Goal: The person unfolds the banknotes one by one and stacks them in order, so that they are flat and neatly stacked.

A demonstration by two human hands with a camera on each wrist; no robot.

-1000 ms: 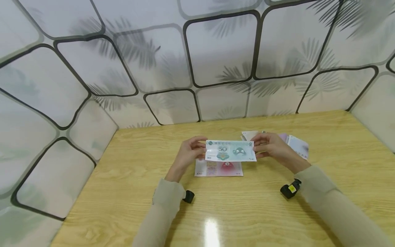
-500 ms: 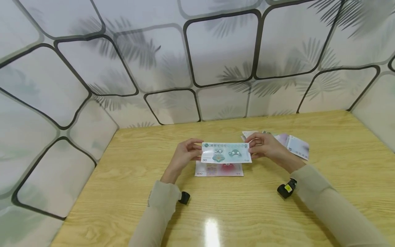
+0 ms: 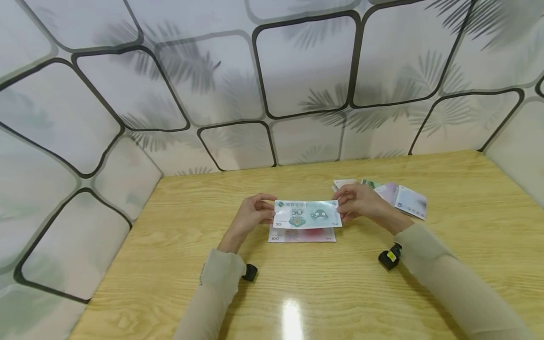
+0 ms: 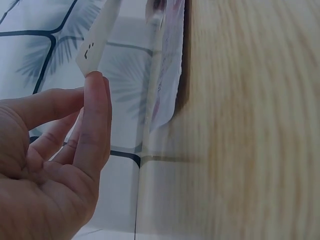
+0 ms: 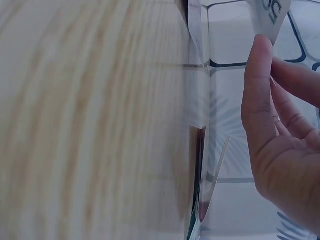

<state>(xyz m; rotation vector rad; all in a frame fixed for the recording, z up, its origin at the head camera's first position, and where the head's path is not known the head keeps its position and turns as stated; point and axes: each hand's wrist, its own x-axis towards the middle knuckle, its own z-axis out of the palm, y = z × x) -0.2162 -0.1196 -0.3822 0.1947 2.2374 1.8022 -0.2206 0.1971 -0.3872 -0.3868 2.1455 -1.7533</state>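
Observation:
A green-and-white note marked 50 [image 3: 308, 214] is stretched between both hands, above a pink note marked 100 [image 3: 301, 235] on the table. The left hand [image 3: 248, 218] pinches its left edge; in the left wrist view thumb and fingertips of the left hand [image 4: 65, 145] meet on the note's corner [image 4: 97, 45]. At its right edge the right hand [image 3: 366, 206] pinches it, and the right wrist view shows the right hand [image 5: 285, 125] gripping a corner of the 50 note [image 5: 270, 17]. The 50 note hides the upper part of the 100 note.
Beyond the right hand lie several other notes, among them a purple one [image 3: 386, 191] and a pale bluish one [image 3: 410, 202]. The wooden table [image 3: 331, 293] meets a patterned wall covering [image 3: 306, 71] at the back and sides.
Both hands have moved left and slightly toward the person with the 50 note, so it now covers more of the 100 note's upper part. More of the notes at the right shows.

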